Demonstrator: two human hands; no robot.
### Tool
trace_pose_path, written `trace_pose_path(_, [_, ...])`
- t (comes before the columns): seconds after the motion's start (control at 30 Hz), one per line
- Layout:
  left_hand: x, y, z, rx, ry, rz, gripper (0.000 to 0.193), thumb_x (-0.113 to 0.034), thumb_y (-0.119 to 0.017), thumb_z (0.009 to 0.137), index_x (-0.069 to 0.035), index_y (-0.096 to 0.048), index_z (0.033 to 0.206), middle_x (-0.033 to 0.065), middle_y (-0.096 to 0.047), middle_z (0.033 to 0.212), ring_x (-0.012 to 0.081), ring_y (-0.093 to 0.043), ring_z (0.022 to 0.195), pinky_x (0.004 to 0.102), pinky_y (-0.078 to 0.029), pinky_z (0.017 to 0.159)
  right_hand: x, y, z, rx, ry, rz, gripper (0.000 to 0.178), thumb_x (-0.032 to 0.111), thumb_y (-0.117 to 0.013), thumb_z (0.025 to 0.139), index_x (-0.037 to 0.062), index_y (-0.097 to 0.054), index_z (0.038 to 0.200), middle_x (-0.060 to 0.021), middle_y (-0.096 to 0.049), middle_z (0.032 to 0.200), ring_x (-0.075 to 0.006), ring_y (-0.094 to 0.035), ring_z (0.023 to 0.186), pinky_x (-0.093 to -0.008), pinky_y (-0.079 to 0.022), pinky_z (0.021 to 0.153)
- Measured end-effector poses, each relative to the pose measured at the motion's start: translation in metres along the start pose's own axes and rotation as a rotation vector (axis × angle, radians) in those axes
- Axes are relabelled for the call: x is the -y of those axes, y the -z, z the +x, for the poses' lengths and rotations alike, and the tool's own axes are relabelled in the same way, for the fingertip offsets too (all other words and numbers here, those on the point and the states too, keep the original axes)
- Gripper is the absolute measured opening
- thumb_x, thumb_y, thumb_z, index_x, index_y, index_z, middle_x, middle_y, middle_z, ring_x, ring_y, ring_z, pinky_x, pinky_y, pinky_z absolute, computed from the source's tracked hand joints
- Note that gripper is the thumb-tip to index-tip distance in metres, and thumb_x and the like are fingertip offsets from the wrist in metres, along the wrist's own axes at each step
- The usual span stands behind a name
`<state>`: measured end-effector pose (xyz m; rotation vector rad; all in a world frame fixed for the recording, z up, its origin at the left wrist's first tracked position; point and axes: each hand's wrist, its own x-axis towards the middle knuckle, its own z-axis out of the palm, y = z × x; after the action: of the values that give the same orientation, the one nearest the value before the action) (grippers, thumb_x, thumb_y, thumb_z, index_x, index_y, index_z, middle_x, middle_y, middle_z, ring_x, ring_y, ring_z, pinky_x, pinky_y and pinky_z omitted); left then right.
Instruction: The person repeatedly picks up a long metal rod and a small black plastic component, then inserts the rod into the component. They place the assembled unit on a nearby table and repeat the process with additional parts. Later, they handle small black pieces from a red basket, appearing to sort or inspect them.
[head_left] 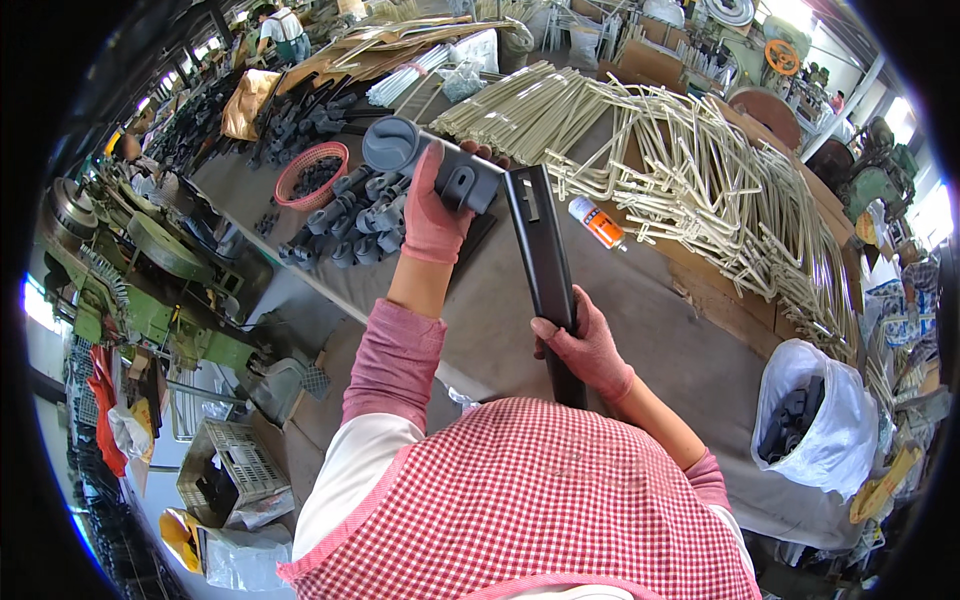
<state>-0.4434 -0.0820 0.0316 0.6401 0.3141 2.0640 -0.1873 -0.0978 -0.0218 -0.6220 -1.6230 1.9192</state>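
My left hand (437, 215), in a pink glove, is wrapped round a dark grey plastic fitting (472, 188) with a hole in its side. A round grey cap-like end (390, 145) shows beyond the thumb; it looks like part of the same piece. My right hand (590, 350), gloved too, grips the lower part of a long black rectangular tube (541, 245) with a slot near its top. The tube's upper end is close beside the fitting; whether they touch I cannot tell. Similar grey fittings (368, 222) lie heaped left of my left hand.
A pink basket (338, 150) of small dark parts stands at the left. An orange-and-white bottle (597, 222) lies right of the tube. Bent pale rods (700, 170) cover the table's far right. A plastic bag of black parts (845, 440) sits near right. Green machinery (150, 300) is left.
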Motion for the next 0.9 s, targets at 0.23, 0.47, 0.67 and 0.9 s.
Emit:
trace_pose_path(0.23, [0.009,-0.005,0.014,0.025,0.119,-0.389,0.033,-0.028,-0.066,0.092,-0.002,-0.052,0.105,0.0122,-0.062,0.098,0.0279,-0.061,0.099,0.0555,-0.04,0.11,-0.01,-0.01,-0.015,-0.023,0.068,-0.13,0.038,0.016,-0.073,0.091,0.0008,-0.047,0.115,-0.0018,-0.06,0.082,-0.0074,-0.059,0.068,-0.0245,-0.049,0.059])
trace_pose_path(0.47, [0.003,0.002,0.009,0.11,0.272,-0.1,0.019,-0.017,-0.063,0.092,-0.001,-0.061,0.102,0.0144,-0.065,0.099,0.0316,-0.065,0.098,0.0583,-0.048,0.102,-0.009,-0.008,-0.017,-0.009,0.02,-0.372,0.045,0.02,-0.075,0.088,-0.0022,-0.047,0.115,-0.008,-0.065,0.078,-0.0117,-0.063,0.065,-0.0295,-0.051,0.059])
trace_pose_path(0.67, [-0.015,0.003,0.022,0.236,0.573,0.111,0.033,-0.018,-0.066,0.091,-0.001,-0.057,0.118,0.0132,-0.064,0.101,0.0323,-0.064,0.102,0.0561,-0.052,0.096,-0.013,-0.014,-0.017,0.019,0.001,-0.438,0.042,0.022,-0.075,0.088,-0.0013,-0.049,0.112,-0.0072,-0.065,0.077,-0.0119,-0.063,0.064,-0.0287,-0.051,0.058])
trace_pose_path(0.9, [0.043,0.087,-0.082,-0.348,0.854,0.474,0.034,-0.048,-0.063,0.093,-0.016,-0.065,0.106,0.0034,-0.071,0.096,0.022,-0.07,0.092,0.0463,-0.057,0.083,-0.049,0.003,-0.004,-0.033,-0.13,-0.432,0.031,0.018,-0.072,0.09,0.0,-0.057,0.109,-0.0068,-0.065,0.088,-0.0114,-0.064,0.082,-0.0271,-0.053,0.073])
